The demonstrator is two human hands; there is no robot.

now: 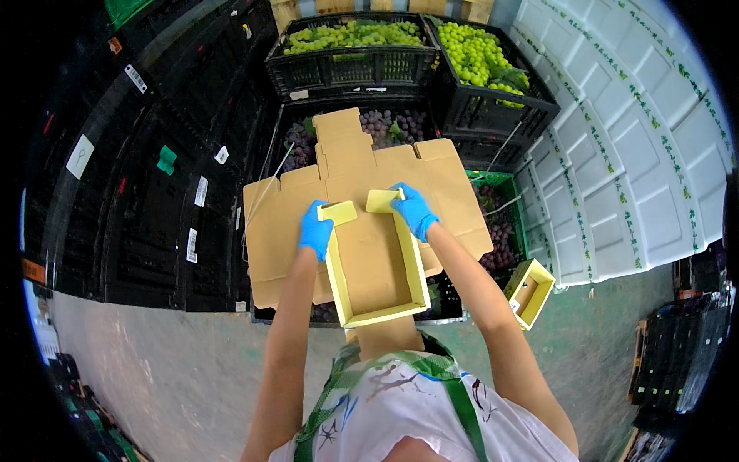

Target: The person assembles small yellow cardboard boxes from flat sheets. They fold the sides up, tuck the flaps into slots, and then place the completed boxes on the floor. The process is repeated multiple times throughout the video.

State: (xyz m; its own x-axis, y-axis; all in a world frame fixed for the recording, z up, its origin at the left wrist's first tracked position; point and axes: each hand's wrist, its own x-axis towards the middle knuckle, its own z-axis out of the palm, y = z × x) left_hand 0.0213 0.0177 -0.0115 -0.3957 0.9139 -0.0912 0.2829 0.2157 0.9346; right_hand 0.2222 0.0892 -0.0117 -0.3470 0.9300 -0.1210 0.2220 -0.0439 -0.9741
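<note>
A yellow-green cardboard box (pixel 379 315) with a brown bottom is between my hands, its near wall and two long sides standing up. At its far end two short flaps are bent inward with a gap between them. My left hand (pixel 315 232), in a blue glove, grips the far left corner beside the left flap (pixel 339 212). My right hand (pixel 416 212), gloved the same way, is closed on the far right corner at the right flap (pixel 381 201). Under the box lies a flat brown cardboard blank (pixel 454 179), which partly covers a crate of purple grapes (pixel 394 127).
Black crates of green grapes (pixel 350 69) (pixel 477 100) stand at the back. A green crate (pixel 517 206) with purple grapes and a smaller yellow-green box (pixel 541 291) are to the right. Stacked black crates (pixel 154 177) rise at left, white foam boxes (pixel 616 138) at right.
</note>
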